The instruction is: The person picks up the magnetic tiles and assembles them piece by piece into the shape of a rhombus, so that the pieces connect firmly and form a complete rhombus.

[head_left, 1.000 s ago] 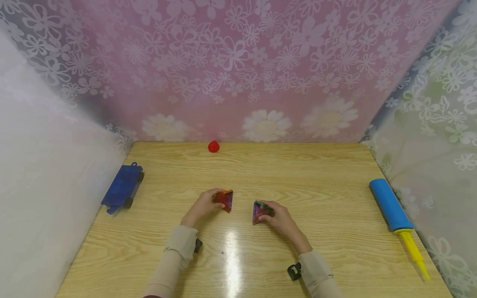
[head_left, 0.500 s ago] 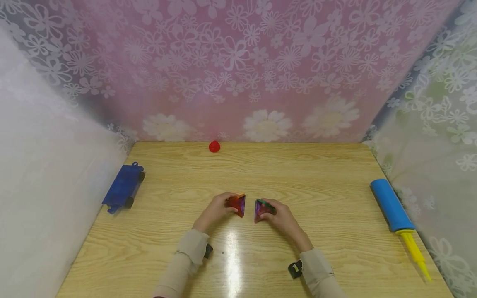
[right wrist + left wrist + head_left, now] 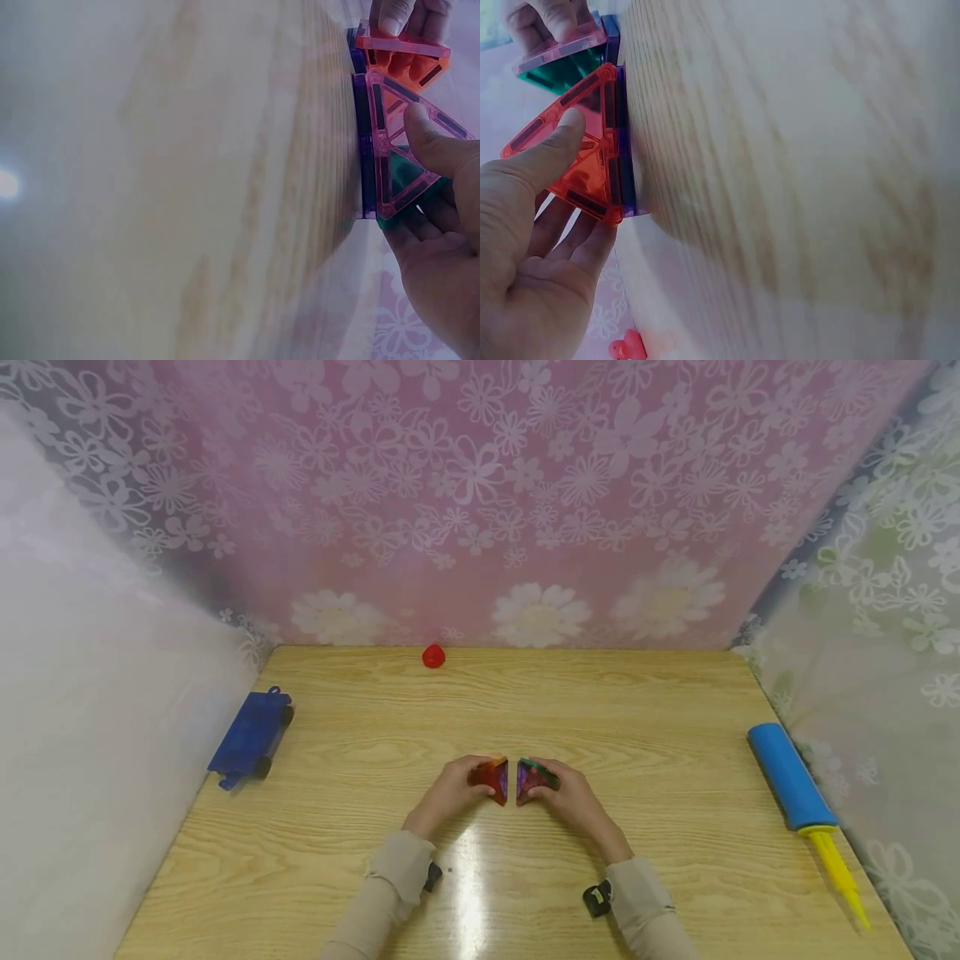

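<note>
My left hand (image 3: 447, 789) pinches a small group of joined magnetic tiles: a red triangle (image 3: 594, 180), an orange tile (image 3: 497, 760) and a purple tile (image 3: 627, 172) along the tabletop side. Opposite it, my right hand (image 3: 573, 800) pinches a similar group with a pink triangle (image 3: 390, 131), a green tile (image 3: 405, 174) and a purple tile (image 3: 364, 142). In the head view the two groups face each other, purple sides inward, with a narrow gap. Thumbs press on the near triangles; fingers are partly hidden behind the tiles.
On the wooden table (image 3: 360, 710), a blue wheeled toy base (image 3: 251, 737) lies at the left edge. A small red toy (image 3: 432, 656), duck-like in the left wrist view, sits at the back. A blue and yellow hand pump (image 3: 795, 785) lies along the right edge.
My left hand has moved right with its red and orange tiles, narrowing the gap to the right-hand group. My right hand has barely shifted.
</note>
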`<state>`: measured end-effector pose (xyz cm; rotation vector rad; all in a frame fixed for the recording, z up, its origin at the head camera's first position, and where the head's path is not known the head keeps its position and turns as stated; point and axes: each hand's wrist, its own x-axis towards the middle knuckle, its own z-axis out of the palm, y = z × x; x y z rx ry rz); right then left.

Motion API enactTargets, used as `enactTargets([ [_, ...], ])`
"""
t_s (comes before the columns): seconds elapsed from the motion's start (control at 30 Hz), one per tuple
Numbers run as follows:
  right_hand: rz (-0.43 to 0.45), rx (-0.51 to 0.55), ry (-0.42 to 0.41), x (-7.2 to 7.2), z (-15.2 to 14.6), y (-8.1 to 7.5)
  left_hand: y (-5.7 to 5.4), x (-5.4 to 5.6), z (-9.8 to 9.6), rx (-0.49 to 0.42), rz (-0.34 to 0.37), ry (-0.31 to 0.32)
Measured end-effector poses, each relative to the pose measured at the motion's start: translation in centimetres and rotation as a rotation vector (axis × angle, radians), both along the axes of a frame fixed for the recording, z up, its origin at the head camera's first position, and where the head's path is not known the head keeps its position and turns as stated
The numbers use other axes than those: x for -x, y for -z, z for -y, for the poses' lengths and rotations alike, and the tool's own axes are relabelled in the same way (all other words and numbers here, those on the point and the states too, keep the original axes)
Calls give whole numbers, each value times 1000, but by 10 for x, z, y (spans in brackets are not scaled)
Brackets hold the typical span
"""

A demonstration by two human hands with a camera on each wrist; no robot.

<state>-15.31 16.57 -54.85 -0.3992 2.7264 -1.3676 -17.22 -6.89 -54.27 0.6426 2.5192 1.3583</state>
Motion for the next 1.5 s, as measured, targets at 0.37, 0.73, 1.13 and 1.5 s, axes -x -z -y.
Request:
enactTargets([
  [0.37,7,18,-19,1,-1,0,-1,-1,-8,16,-31,23],
  [0.73,-18,3,-17,2,-2,2,5,-2,-14,33,-44,18],
  [1.13,-51,27,-26,0,-5,5,6,-3,-12,27,-78,24],
  [1.5,-87,21,-39,3,-2,3,7,-2,-13,23,-14,7],
])
